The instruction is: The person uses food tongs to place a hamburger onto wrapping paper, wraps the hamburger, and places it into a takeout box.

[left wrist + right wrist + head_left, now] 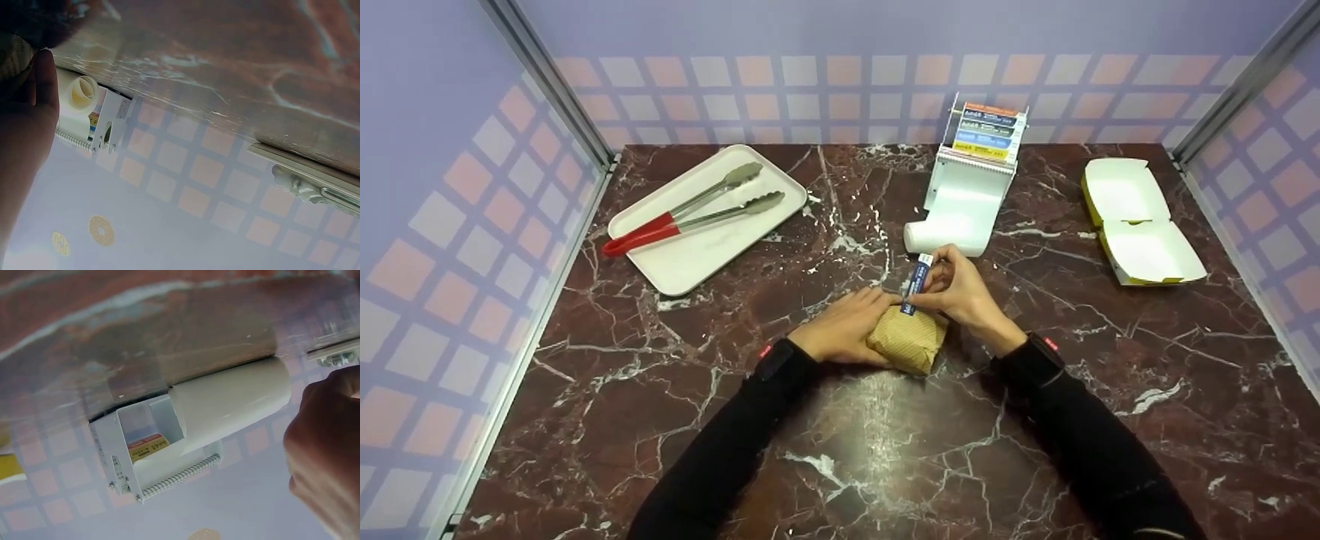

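Observation:
A small bundle wrapped in tan textured paper (908,339) sits on the marble table in front of the person. The left hand (846,328) holds it from its left side, thumb along the near side and fingers across the far top edge. In the right hand (964,294), thumb and fingertips pinch a blue label strip (916,285) with white print and a white end. The strip stands slanted over the far top of the bundle, its lower end right at the paper. Both wrist views show the hands only in part, the left hand (28,112) at the left edge.
Behind the right hand stands a white label dispenser (936,187) with coloured label strips (986,133) and a roll of white film (949,237). Red-handled tongs (641,237) lie on a white tray (671,279) at left. An opened carton (1147,251) stands at right.

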